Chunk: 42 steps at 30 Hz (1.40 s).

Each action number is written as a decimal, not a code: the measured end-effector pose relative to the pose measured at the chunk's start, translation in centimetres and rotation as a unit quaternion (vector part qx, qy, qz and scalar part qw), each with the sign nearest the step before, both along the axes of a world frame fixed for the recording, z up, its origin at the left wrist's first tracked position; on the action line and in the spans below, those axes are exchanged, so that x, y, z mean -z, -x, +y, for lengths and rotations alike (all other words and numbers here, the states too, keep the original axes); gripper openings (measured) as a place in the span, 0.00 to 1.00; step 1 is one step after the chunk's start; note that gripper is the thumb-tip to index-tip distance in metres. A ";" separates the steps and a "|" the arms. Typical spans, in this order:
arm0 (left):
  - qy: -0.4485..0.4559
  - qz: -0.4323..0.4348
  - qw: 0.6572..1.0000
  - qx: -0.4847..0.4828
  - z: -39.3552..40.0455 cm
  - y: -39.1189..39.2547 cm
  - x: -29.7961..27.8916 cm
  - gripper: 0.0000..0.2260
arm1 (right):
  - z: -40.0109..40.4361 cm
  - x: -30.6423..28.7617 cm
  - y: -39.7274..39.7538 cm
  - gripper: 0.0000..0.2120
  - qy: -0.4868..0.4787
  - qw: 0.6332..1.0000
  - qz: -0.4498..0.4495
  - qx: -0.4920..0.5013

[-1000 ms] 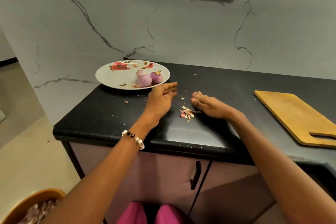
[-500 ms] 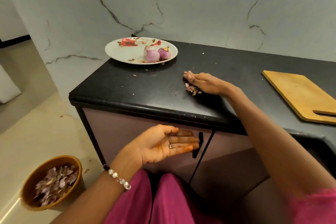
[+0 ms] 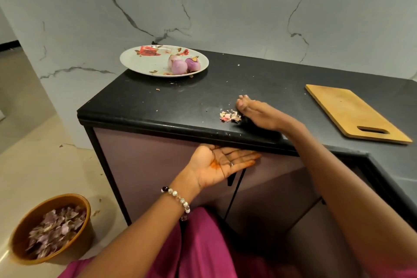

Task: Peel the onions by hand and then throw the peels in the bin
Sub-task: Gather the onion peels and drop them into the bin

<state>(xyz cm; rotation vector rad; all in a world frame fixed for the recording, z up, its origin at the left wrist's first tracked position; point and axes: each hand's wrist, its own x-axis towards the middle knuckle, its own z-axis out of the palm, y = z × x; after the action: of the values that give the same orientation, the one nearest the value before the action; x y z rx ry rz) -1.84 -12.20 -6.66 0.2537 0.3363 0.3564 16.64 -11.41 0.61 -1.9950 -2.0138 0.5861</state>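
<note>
A small heap of onion peel scraps (image 3: 229,116) lies on the black counter (image 3: 158,106) near its front edge. My right hand (image 3: 259,111) rests on the counter with straight fingers, its side against the heap. My left hand (image 3: 220,162) is held palm up and flat just under the counter's front edge, below the heap, with nothing in it. Three peeled purple onions (image 3: 184,64) sit on a white flowered plate (image 3: 144,62) at the counter's back left. On the floor at lower left stands a brown bin (image 3: 22,230) with several purple peels inside.
A wooden cutting board (image 3: 352,110) lies on the counter to the right. Tiny peel crumbs are scattered over the counter and on the floor by the cabinet. The cabinet door with a black handle (image 3: 230,180) is right behind my left hand. A marble wall backs the counter.
My left hand left the countertop, dropped below it, then rose palm up to the front edge. My right hand has swept the scraps closer to that edge.
</note>
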 end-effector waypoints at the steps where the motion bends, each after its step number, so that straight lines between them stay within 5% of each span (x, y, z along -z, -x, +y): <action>1: -0.003 0.000 1.000 -0.002 0.0 0.0 -0.1 0.28 | -0.2 0.2 0.9 0.26 0.006 1.000 -0.005 -0.029; 5: -0.010 0.009 1.000 -0.009 -0.2 0.3 -0.5 0.28 | -2.1 0.0 2.8 0.32 0.003 0.992 0.061 -0.112; 8: 0.001 0.013 1.000 -0.013 -0.2 0.5 -0.7 0.29 | -2.6 -0.7 2.3 0.34 -0.035 0.981 0.176 -0.077; 11: 0.010 0.018 0.999 -0.030 -0.1 0.6 -0.7 0.29 | -1.8 -0.6 2.6 0.37 -0.054 0.993 0.101 -0.032; 15: 0.031 0.016 0.998 -0.048 -0.1 0.5 -0.7 0.29 | -2.2 0.5 4.2 0.25 -0.003 0.994 -0.013 -0.112; 19: 0.044 0.014 0.997 -0.056 -0.1 0.6 -0.8 0.28 | -4.6 -0.1 4.5 0.27 -0.013 0.983 0.058 -0.171; 22: 0.047 0.008 0.998 -0.051 -0.1 0.6 -0.8 0.29 | -4.5 -0.6 3.9 0.32 -0.068 0.979 0.163 -0.099; 25: 0.055 -0.003 0.996 -0.064 -0.1 0.5 -0.9 0.28 | -3.9 -0.8 4.0 0.31 -0.067 0.997 0.027 -0.021; 27: 0.038 -0.002 0.997 -0.073 -0.2 0.5 -1.0 0.26 | -4.5 0.1 4.4 0.24 -0.029 0.996 -0.053 -0.067; 30: 0.018 -0.012 0.998 -0.065 0.0 0.6 -0.9 0.23 | -6.0 0.3 4.9 0.25 -0.007 0.986 -0.013 -0.167; 32: 0.014 -0.027 0.998 -0.054 -0.1 0.7 -0.8 0.24 | -5.9 -0.1 5.0 0.27 -0.044 0.987 0.047 -0.150; 35: 0.017 -0.015 0.998 -0.061 -0.2 0.7 -0.9 0.24 | -5.0 0.0 5.6 0.24 -0.087 0.993 0.022 -0.079; 38: -0.004 0.003 0.995 -0.099 0.1 0.7 -0.8 0.19 | -4.8 1.3 6.4 0.24 -0.054 0.986 -0.049 -0.147; 42: -0.007 -0.001 0.995 -0.097 0.3 0.9 -0.5 0.21 | -5.4 0.3 6.1 0.25 -0.113 0.980 0.040 -0.156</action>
<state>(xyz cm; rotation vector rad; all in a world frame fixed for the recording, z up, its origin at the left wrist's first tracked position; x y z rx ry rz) -2.73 -11.85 -6.14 0.2342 0.3575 0.5511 10.50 -16.79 0.28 -1.5163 -2.2466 0.4651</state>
